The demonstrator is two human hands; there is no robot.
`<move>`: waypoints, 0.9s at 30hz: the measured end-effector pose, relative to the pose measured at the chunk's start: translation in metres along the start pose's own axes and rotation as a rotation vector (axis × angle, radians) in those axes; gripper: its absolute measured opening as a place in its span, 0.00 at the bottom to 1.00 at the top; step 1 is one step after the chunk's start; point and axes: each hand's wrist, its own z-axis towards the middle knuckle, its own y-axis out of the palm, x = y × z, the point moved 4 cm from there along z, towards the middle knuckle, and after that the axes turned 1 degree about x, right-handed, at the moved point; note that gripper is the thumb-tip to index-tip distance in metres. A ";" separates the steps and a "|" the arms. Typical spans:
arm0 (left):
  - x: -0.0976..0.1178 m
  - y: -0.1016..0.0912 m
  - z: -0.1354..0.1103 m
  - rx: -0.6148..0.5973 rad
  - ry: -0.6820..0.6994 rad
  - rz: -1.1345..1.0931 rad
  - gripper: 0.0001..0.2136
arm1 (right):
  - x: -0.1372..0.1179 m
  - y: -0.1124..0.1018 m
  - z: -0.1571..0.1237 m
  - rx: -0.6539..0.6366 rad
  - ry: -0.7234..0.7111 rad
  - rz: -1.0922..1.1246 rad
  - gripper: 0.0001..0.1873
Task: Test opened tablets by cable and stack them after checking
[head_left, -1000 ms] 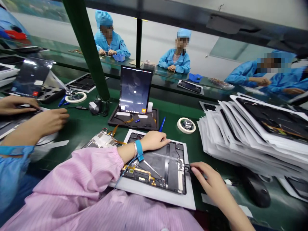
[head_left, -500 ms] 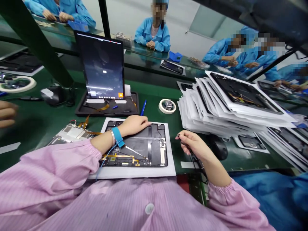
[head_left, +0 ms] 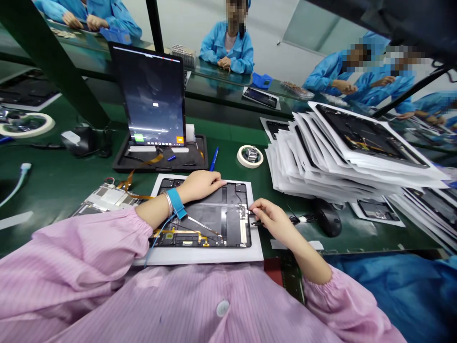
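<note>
An opened tablet housing (head_left: 207, 214) with bare inner parts and gold flex cables lies on a white sheet (head_left: 200, 256) before me. My left hand (head_left: 202, 186) lies flat across its upper edge, fingers stretched, a blue strap (head_left: 176, 202) round the wrist. At the housing's right edge, my right hand (head_left: 269, 216) pinches a small cable plug (head_left: 251, 212) against the small circuit board there. A dark thin tip shows below those fingers; its kind is unclear. Left of the housing, a silvery circuit assembly (head_left: 103, 197) is joined by an orange flex cable (head_left: 130, 178).
A lit screen (head_left: 152, 95) stands upright in a black tray (head_left: 160, 166). Nearby are a blue pen (head_left: 214, 158), a tape roll (head_left: 240, 157), a black mouse (head_left: 326, 218) and a tall stack of sheeted housings (head_left: 303, 162). Co-workers in blue sit across the bench.
My right hand has moved left with the plug to the housing's edge. Another person's hand has left the far left, where a pale cable now shows. A small box on the screen turned green.
</note>
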 end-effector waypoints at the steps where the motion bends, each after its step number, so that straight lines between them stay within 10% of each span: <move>1: 0.000 0.000 0.000 -0.002 -0.002 -0.001 0.22 | 0.001 0.000 0.000 -0.007 -0.009 -0.010 0.09; 18: -0.001 0.002 0.003 0.006 -0.057 0.006 0.20 | 0.004 0.009 0.009 0.103 -0.023 0.064 0.06; 27: 0.003 0.000 0.001 0.003 -0.067 0.014 0.21 | -0.016 0.036 -0.015 0.343 -0.061 -0.619 0.20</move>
